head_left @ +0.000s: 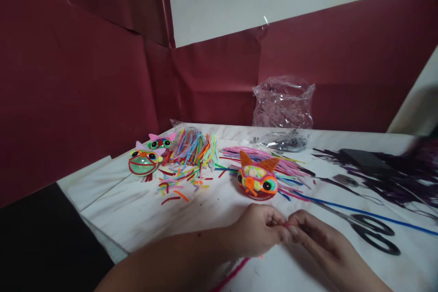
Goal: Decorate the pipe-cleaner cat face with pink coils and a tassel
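Observation:
My left hand (256, 230) and my right hand (316, 239) meet fingertip to fingertip above the near part of the table. Both pinch a pink pipe cleaner (286, 225), of which only a small bit shows between the fingers. A longer pink length (234, 273) comes out below my left forearm; whether it is the same piece I cannot tell. Just beyond my hands sits a decorated animal head (257, 182) with orange ears, googly eyes and coiled pipe cleaners on its face. Scissors with black handles (372, 230) lie right of my right hand, their blades pointing away to the left.
Two similar animal heads, one green-mouthed (143, 164) and one pink-eared (160, 143), stand at the left. Beside them are a bundle of colourful pipe cleaners (191, 148) and cut scraps (178, 187). A clear plastic bag (284, 105) stands behind; dark purple strips (386, 187) spread at the right.

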### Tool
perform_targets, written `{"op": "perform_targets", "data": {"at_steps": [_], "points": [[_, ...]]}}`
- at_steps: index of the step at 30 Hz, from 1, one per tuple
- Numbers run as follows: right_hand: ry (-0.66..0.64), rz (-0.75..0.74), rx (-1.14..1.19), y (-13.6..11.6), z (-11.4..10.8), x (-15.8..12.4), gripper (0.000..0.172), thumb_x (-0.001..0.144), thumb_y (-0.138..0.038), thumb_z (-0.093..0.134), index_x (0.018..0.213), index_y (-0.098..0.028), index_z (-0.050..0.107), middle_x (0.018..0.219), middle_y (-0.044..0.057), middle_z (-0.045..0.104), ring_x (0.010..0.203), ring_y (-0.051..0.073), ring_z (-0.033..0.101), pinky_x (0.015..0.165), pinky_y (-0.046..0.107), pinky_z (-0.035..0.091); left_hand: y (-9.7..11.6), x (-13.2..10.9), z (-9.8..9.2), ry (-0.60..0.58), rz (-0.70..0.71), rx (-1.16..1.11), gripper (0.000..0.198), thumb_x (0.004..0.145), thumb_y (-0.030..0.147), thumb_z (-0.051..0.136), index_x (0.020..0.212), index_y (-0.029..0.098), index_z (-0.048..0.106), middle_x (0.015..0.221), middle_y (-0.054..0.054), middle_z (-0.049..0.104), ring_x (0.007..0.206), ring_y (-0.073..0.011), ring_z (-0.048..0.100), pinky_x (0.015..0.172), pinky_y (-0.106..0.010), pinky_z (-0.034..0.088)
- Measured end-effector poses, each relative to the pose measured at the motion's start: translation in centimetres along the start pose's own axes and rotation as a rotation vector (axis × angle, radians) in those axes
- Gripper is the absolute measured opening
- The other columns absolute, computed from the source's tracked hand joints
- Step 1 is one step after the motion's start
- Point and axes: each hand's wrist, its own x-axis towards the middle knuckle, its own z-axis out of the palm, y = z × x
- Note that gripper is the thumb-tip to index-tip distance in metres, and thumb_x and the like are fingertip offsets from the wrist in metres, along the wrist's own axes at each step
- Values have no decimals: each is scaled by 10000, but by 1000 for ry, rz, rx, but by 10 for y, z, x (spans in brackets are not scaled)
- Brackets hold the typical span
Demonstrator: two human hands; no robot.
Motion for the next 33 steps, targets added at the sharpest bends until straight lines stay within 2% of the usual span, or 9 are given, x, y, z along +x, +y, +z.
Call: {"op": "perform_targets", "data": {"at_steps": [4, 10, 13, 16, 21, 26, 30, 33], "points": [[13, 85, 139, -6, 3, 0, 275, 785, -466, 549, 718, -201, 582, 664, 14, 603, 638, 159, 554, 592, 232, 457, -3, 3, -1, -1, -28, -20, 53, 630, 176, 583, 618, 138, 548, 492, 69, 472, 424, -42, 357, 442, -198, 266], [27, 78, 131, -9, 3, 1, 267, 721, -466, 620, 700, -200, 620, 669, 20, 617, 656, 172, 559, 605, 243, 457, -7, 7, -2, 40, -57, -19, 65, 595, 179, 589, 577, 139, 541, 457, 68, 478, 404, -43, 368, 426, -198, 268], [14, 89, 196, -10, 5, 0, 283, 742, -470, 600, 675, -195, 583, 637, 9, 590, 623, 159, 539, 580, 241, 448, -4, 5, -1, 17, -92, -10, 64, 589, 181, 585, 580, 142, 533, 475, 67, 493, 414, -44, 388, 427, -195, 274], [8, 92, 220, -9, 8, -2, 307, 792, -486, 530, 683, -199, 534, 628, 3, 568, 612, 153, 518, 575, 245, 446, -1, 4, -1, -17, -69, -50, 86, 599, 182, 580, 577, 148, 504, 490, 64, 497, 432, -47, 405, 440, -193, 288], [0, -28, -88, -3, 7, -4, 320, 860, -461, 405, 693, -203, 496, 604, 3, 518, 571, 150, 493, 534, 244, 425, -10, 7, -5, -51, -29, 11, 48, 619, 171, 567, 614, 151, 523, 483, 64, 485, 398, -48, 373, 420, -194, 283], [-13, -228, -422, -3, 2, -4, 192, 869, -278, 379, 720, -216, 482, 633, 8, 540, 546, 136, 506, 511, 227, 418, -10, 5, -4, -40, -65, 143, 51, 641, 180, 558, 632, 161, 511, 465, 81, 416, 379, -52, 338, 370, -178, 251], [-30, -344, -568, 4, -1, -2, 165, 835, -195, 404, 690, -219, 479, 625, 11, 544, 520, 132, 515, 487, 224, 420, -9, 3, -1, -21, -45, 284, 56, 662, 182, 550, 627, 149, 522, 500, 60, 443, 425, -60, 379, 384, -171, 259], [-80, -349, -629, 12, -2, -2, 147, 812, -158, 419, 711, -210, 513, 666, 30, 573, 549, 142, 554, 508, 236, 446, -11, 1, 0, 13, 31, 405, 47, 655, 159, 543, 617, 134, 556, 534, 42, 480, 479, -70, 417, 423, -173, 288]]}}
